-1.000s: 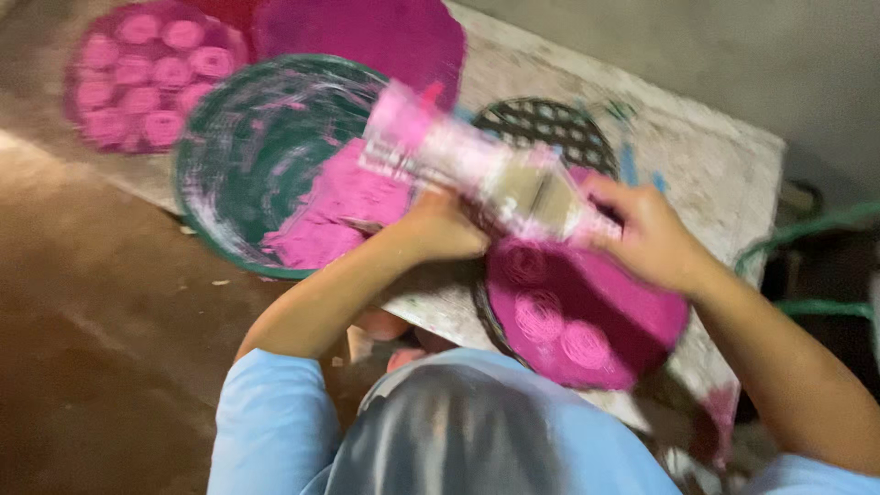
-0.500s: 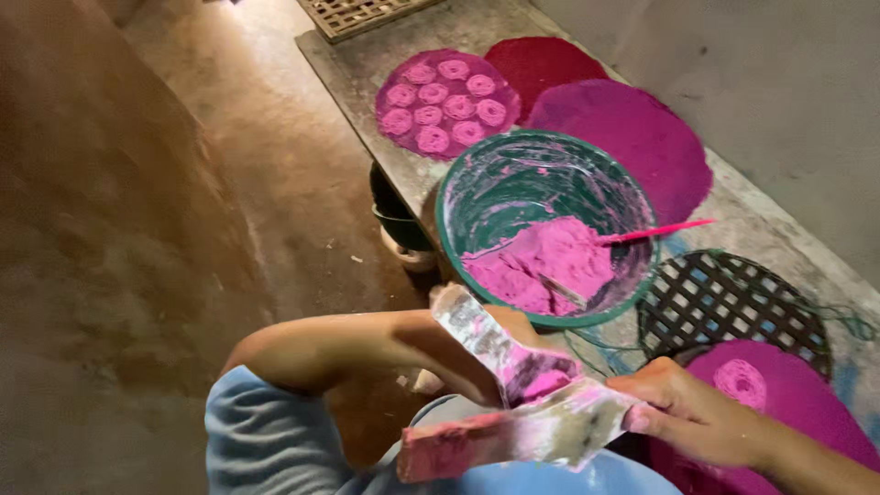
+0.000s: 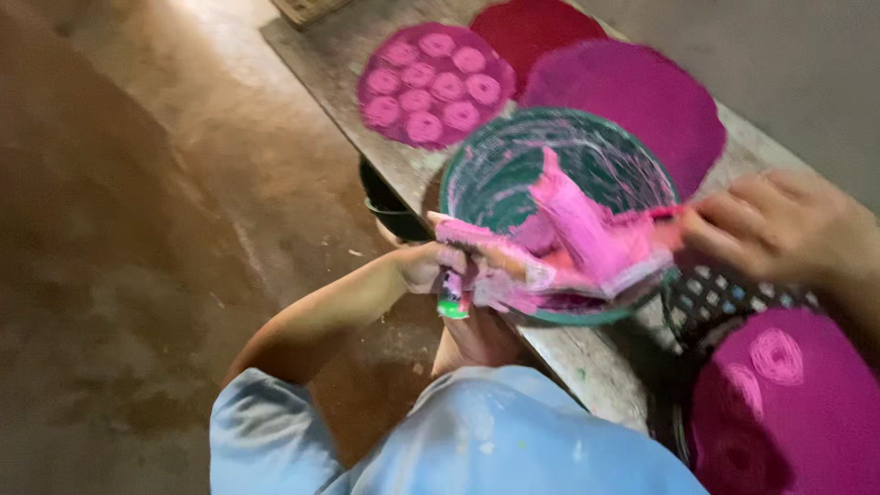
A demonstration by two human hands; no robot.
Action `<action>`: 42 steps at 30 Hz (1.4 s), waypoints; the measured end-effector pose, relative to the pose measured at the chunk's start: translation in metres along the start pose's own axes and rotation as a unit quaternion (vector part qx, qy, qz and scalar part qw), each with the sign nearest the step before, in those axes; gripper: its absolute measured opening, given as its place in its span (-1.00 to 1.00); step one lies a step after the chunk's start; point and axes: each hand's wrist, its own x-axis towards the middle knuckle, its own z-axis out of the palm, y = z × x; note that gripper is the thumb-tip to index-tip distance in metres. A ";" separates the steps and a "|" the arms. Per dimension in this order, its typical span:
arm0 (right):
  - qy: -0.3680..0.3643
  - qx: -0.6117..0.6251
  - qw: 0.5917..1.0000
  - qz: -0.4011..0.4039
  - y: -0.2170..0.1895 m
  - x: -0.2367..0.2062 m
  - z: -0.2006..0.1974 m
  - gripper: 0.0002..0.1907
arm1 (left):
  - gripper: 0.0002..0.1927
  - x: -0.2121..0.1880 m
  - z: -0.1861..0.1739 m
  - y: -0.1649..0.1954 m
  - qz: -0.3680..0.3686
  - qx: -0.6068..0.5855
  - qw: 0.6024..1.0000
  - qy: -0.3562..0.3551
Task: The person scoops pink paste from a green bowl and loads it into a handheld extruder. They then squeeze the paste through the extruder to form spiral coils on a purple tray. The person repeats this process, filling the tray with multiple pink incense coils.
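Gripping a pink-smeared piping bag over the green bowl, our left hand is closed round its nozzle end; our right hand, blurred, pinches a pink stick at the bowl's right rim. Pink mats lie on the bench beyond.

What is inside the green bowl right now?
The green bowl shows pale smeared walls. A pink-smeared plastic bag, held by the left hand, covers its lower part, so any contents there are hidden.

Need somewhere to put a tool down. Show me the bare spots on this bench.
Bare strip of the grey stone bench in front of the green plastic bowl, beside the dark mesh tray. Another at the far end, left of the pink disc with coils. Elsewhere magenta discs crowd it.
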 end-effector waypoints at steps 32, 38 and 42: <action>-0.427 0.208 0.825 0.307 -0.066 0.029 0.195 -0.73 | -0.64 0.075 -0.070 -0.057 0.372 0.692 0.456 0.419; -0.433 0.239 0.823 0.280 -0.096 0.015 0.224 -0.76 | -0.61 0.078 -0.063 -0.052 0.380 0.690 0.453 0.419; -0.444 0.279 0.802 0.286 -0.115 0.012 0.216 -0.75 | -0.59 0.082 -0.053 -0.046 0.386 0.686 0.449 0.422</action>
